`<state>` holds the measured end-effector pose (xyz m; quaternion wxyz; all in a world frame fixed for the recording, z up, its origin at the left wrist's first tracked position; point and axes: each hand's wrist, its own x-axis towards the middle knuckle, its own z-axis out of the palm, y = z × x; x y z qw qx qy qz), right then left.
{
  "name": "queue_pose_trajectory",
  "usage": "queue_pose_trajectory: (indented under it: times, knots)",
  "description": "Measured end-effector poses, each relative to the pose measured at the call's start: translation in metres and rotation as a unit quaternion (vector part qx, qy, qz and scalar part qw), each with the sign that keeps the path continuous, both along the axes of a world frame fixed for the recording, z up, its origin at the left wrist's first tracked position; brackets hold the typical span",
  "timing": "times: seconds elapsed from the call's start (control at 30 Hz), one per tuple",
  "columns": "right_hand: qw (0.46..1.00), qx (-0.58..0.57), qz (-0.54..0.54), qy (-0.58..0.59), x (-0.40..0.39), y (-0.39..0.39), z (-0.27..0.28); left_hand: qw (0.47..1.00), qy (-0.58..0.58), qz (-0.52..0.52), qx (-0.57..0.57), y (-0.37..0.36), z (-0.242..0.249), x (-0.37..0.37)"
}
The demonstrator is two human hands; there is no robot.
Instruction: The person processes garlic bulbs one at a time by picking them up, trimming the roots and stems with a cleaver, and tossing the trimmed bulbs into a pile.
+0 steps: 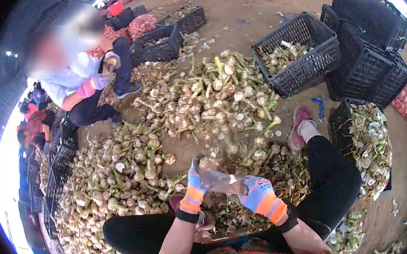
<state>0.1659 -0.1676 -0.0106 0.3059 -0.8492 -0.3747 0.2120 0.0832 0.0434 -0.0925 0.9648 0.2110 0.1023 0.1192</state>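
My left hand (pixel 195 182), in a striped blue and orange glove, is closed on a garlic bulb (pixel 207 163) at its fingertips, partly blurred. In my right hand (pixel 260 196), gloved alike, is the handle of a knife (pixel 221 182); its broad blade is smeared by motion and points left, close to my left hand. Beyond my hands lies a heap of garlic (pixel 217 89) with stalks on. Another garlic pile (pixel 114 177) spreads to the left. Dry trimmings (pixel 283 170) lie between my legs.
A tilted black crate (pixel 296 70) with garlic pieces stands ahead on the right, beside stacked black crates (pixel 368 70). A crate of husks (pixel 370 144) sits beyond my right knee. A co-worker (pixel 77 74) with a pink glove sits front left, near more crates (pixel 157 48).
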Motion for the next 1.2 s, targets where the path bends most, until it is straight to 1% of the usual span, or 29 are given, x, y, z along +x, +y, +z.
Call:
queue_pose_trajectory:
  times: [0.07, 0.1, 0.13, 0.2, 0.23, 0.27, 0.33, 0.37, 0.47, 0.5, 0.53, 0.57, 0.6, 0.67, 0.7, 0.73, 0.77, 0.8, 0.83, 0.87, 0.93, 0.97, 1.0, 1.03, 1.07, 1.1, 1.13, 1.17, 1.2]
  knots:
    - [0.981, -0.123, 0.144, -0.037, -0.015, 0.003, 0.028, 0.987, 0.13, 0.047, 0.085, -0.023, 0.036, -0.028]
    - [0.971, -0.163, 0.17, -0.029, -0.022, 0.005, 0.046, 0.997, 0.05, 0.06, -0.002, -0.036, 0.061, -0.036]
    - [0.97, -0.167, 0.174, -0.031, -0.03, 0.006, 0.049, 0.997, 0.049, 0.063, -0.006, -0.039, 0.061, -0.047]
    - [0.967, -0.138, 0.202, -0.07, -0.041, 0.01, 0.056, 0.973, -0.064, -0.058, -0.215, -0.043, 0.066, -0.064]
    - [0.964, -0.148, 0.21, -0.062, -0.045, 0.013, 0.063, 0.982, 0.109, -0.018, -0.153, -0.044, 0.07, -0.073]
    - [0.964, -0.149, 0.211, -0.063, -0.05, 0.015, 0.064, 0.982, 0.108, -0.017, -0.154, -0.044, 0.063, -0.077]
    - [0.958, -0.151, 0.236, -0.064, -0.053, 0.019, 0.064, 0.979, 0.006, -0.027, -0.2, -0.041, 0.044, -0.079]
    - [0.959, -0.147, 0.235, -0.062, -0.054, 0.019, 0.064, 0.993, 0.089, 0.031, -0.065, -0.051, 0.066, -0.08]
    - [0.952, -0.178, 0.246, -0.042, -0.053, 0.025, 0.054, 0.985, 0.065, -0.033, -0.153, -0.047, 0.064, -0.081]
    - [0.952, -0.18, 0.245, -0.042, -0.052, 0.026, 0.047, 0.985, 0.065, -0.034, -0.155, -0.052, 0.067, -0.083]
    - [0.95, -0.189, 0.244, -0.04, -0.05, 0.027, 0.038, 0.97, 0.129, 0.03, 0.203, -0.061, 0.072, -0.085]
    - [0.949, -0.199, 0.242, -0.038, -0.049, 0.028, 0.032, 0.823, 0.174, 0.09, 0.533, -0.066, 0.078, -0.085]
    - [0.949, -0.202, 0.239, -0.038, -0.049, 0.027, 0.027, 0.825, 0.172, 0.087, 0.531, -0.068, 0.079, -0.084]
    - [0.953, -0.194, 0.23, -0.046, -0.052, 0.024, 0.017, 0.941, 0.127, 0.091, 0.301, -0.072, 0.079, -0.086]
    - [0.957, -0.169, 0.223, -0.073, -0.054, 0.021, 0.018, 0.942, 0.132, 0.087, 0.296, -0.073, 0.079, -0.087]
    - [0.957, -0.172, 0.224, -0.067, -0.048, 0.023, 0.0, 0.839, 0.224, 0.097, 0.487, -0.071, 0.081, -0.086]
    - [0.969, -0.182, 0.163, -0.035, -0.04, 0.026, -0.035, 0.687, 0.304, 0.099, 0.653, -0.07, 0.086, -0.088]
    - [0.977, -0.187, 0.099, -0.011, -0.026, 0.029, -0.064, 0.494, 0.359, 0.1, 0.786, -0.066, 0.095, -0.088]
    - [0.987, -0.149, -0.02, 0.053, 0.012, 0.016, -0.093, 0.514, 0.276, 0.123, 0.803, -0.062, 0.1, -0.097]
    - [0.977, -0.105, -0.138, 0.126, 0.035, 0.009, -0.094, 0.641, 0.262, 0.111, 0.713, -0.06, 0.108, -0.094]
    - [0.981, 0.033, -0.184, 0.053, 0.044, 0.016, -0.091, 0.653, 0.236, 0.214, 0.687, -0.044, 0.095, -0.089]
    - [0.942, 0.187, -0.163, 0.228, 0.032, 0.018, -0.075, 0.894, 0.209, 0.188, 0.35, -0.041, 0.103, -0.084]
    - [0.873, 0.313, -0.137, 0.348, 0.039, 0.021, -0.158, 0.98, 0.144, 0.126, -0.047, -0.037, 0.112, -0.078]
    - [0.872, 0.324, -0.084, 0.358, 0.017, 0.013, -0.127, 0.909, 0.194, 0.148, 0.337, -0.028, 0.078, -0.085]
    - [0.867, 0.336, -0.027, 0.367, -0.01, 0.011, -0.074, 0.843, 0.174, 0.223, 0.457, -0.037, 0.06, -0.081]
    - [0.88, 0.279, -0.005, 0.384, -0.023, 0.007, -0.047, 0.95, 0.162, 0.202, 0.173, -0.042, 0.088, -0.077]
    - [0.889, 0.223, 0.016, 0.4, -0.033, 0.007, -0.033, 0.97, 0.137, 0.16, -0.125, -0.045, 0.116, -0.073]
    - [0.792, 0.422, 0.049, 0.439, -0.047, 0.022, -0.037, 0.97, 0.137, 0.158, -0.123, -0.048, 0.115, -0.073]
    - [0.791, 0.425, 0.048, 0.437, -0.05, 0.021, -0.036, 0.974, 0.128, 0.153, -0.112, -0.05, 0.112, -0.072]
